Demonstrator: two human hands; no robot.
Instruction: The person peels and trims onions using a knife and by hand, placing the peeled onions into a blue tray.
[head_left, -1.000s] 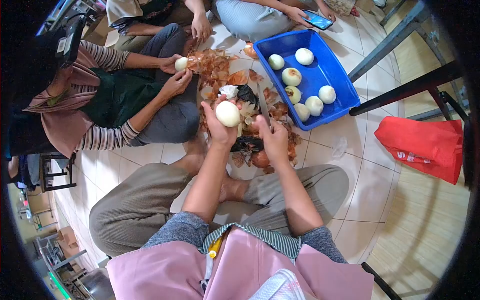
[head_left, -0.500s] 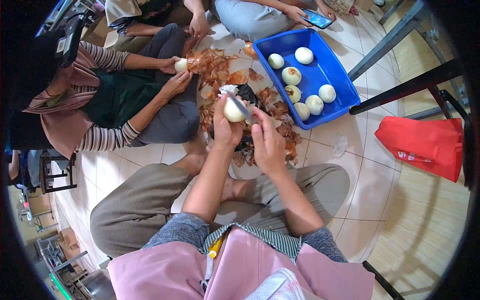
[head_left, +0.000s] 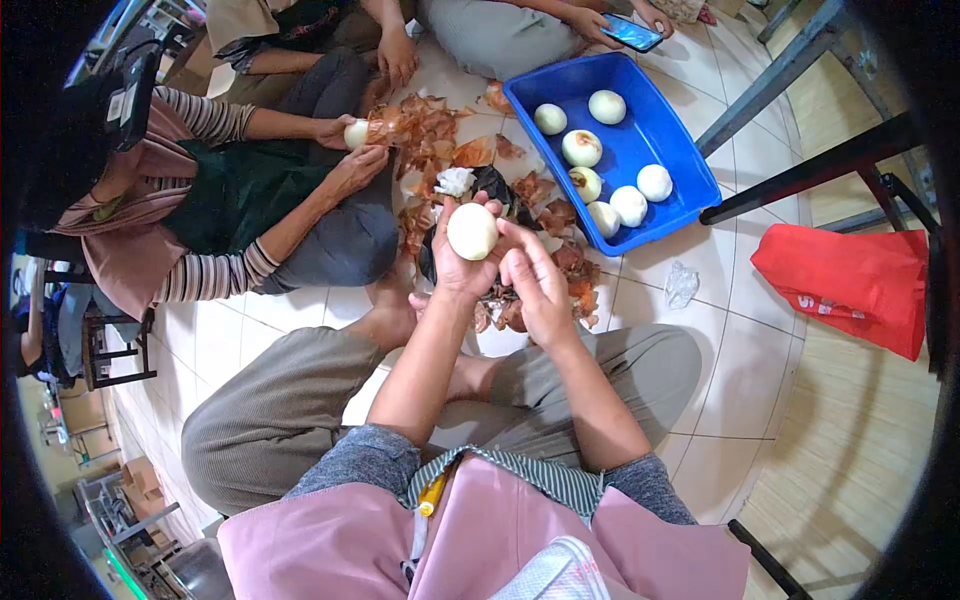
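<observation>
A peeled, pale onion (head_left: 472,232) rests in my left hand (head_left: 462,268), whose fingers are wrapped around it from below and behind. Just to its right, my right hand (head_left: 538,292) is closed, with thumb and fingers curled together beside the onion. A knife blade showed from this hand a moment ago; now the blade is turned or hidden and hard to make out. Beneath both hands lies a heap of brown onion skins (head_left: 555,215) with dark plastic and a crumpled white piece (head_left: 455,181) among them.
A blue tub (head_left: 640,85) with several peeled onions stands ahead right. At left, a co-worker's hands (head_left: 355,165) hold another onion. Another person holds a phone (head_left: 632,33). A red bag (head_left: 845,285), metal legs (head_left: 780,75) and clear plastic (head_left: 682,285) are at right.
The knife blade, earlier across the onion's right side, no longer shows there. My right hand has drawn slightly down and right, and the onion's face is now uncovered.
</observation>
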